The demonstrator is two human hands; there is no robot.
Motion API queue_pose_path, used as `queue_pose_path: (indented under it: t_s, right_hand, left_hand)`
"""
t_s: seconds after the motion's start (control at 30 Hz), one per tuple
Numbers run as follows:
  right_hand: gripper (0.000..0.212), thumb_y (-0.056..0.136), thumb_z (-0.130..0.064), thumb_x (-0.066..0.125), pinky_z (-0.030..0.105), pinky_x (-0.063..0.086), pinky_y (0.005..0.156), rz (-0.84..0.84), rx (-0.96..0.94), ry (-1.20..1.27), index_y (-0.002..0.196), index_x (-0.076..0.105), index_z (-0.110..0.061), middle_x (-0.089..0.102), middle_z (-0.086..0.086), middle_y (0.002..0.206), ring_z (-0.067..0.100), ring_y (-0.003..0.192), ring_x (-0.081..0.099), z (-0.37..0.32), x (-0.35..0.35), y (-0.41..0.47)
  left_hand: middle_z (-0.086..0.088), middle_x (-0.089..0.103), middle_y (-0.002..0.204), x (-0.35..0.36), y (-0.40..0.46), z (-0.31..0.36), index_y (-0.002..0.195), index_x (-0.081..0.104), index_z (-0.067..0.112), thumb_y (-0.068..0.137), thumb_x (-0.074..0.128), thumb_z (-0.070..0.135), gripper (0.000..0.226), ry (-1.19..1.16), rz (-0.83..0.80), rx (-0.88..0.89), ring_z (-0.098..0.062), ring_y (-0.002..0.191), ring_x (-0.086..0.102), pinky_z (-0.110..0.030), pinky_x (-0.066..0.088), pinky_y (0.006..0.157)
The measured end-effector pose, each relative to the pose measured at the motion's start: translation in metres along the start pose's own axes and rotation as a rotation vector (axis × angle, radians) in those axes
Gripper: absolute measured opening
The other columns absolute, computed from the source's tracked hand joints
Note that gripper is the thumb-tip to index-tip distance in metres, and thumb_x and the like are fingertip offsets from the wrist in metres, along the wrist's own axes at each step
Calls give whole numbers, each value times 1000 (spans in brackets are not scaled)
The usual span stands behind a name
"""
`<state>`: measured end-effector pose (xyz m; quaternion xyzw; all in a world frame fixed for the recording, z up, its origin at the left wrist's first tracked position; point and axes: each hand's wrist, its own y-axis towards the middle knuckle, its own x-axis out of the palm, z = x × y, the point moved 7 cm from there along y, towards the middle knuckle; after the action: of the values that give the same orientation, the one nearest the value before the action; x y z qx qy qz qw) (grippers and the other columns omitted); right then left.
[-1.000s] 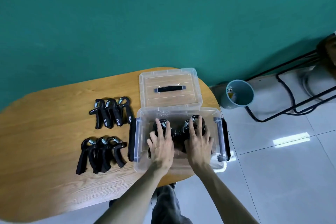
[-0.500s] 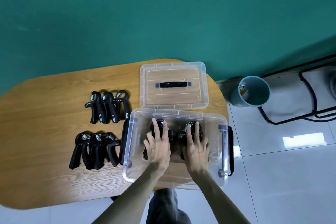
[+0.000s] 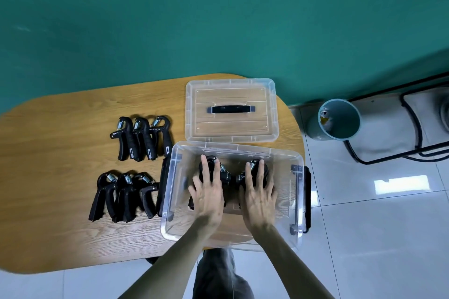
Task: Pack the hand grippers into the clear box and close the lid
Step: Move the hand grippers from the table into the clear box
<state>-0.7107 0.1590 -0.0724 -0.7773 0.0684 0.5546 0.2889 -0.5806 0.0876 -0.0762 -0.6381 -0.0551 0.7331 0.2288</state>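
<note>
Hand grippers (image 3: 232, 176) in clear box (image 3: 297, 201) (lid off), under both flat, unclenched hands (image 3: 209, 195).

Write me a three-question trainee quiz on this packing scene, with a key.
1. True or false: the lid is on the clear box.
2. How many hand grippers lie on the table outside the box?
3. Where are the left hand and right hand? A) on the lid B) inside the box, on grippers C) on the table

Key: 1 false; 2 six; 3 B
</note>
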Motion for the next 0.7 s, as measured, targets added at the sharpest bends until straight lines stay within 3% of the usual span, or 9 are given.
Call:
queue_pose_path:
  t_s: [0.1,0.2,0.37,0.5,0.7]
  right_hand:
    - [66,102,-42,42,61,31,110,57,-9,-14,160,15,-27,6,17,167,45,148,21,-6,-9,-1]
    - [62,100,-45,32,59,28,114,113,-44,-65,159,22,-26,15,19,165,43,148,24,-18,-21,-4]
    - [62,98,-44,40,58,26,115,155,-106,-134,157,29,-27,21,19,163,44,144,28,-44,-35,-15]
    - [55,102,-43,36,55,32,114,184,-142,-145,154,34,-26,29,18,161,41,144,33,-70,-52,-29]
    - [52,103,-43,27,57,39,107,203,-147,-194,150,41,-23,42,18,153,42,140,40,-130,-69,-64]
  left_hand:
    - [-8,-28,166,-1,-2,3,163,-2,26,106,44,28,74,-50,-81,36,-40,147,18,-58,31,111]
    - [-13,-21,167,-12,-8,1,162,-4,20,107,22,45,65,-55,-63,33,-37,155,-5,-58,17,120]
    - [-17,15,168,-45,-16,-6,160,22,14,105,23,51,67,73,56,220,-36,154,16,-55,24,121]
    - [-16,26,165,-76,-31,-26,157,32,12,103,24,52,68,58,82,287,-34,152,25,-51,33,118]
    - [-14,25,166,-116,-57,-85,156,34,13,104,18,52,67,25,101,282,-33,151,27,-51,32,117]
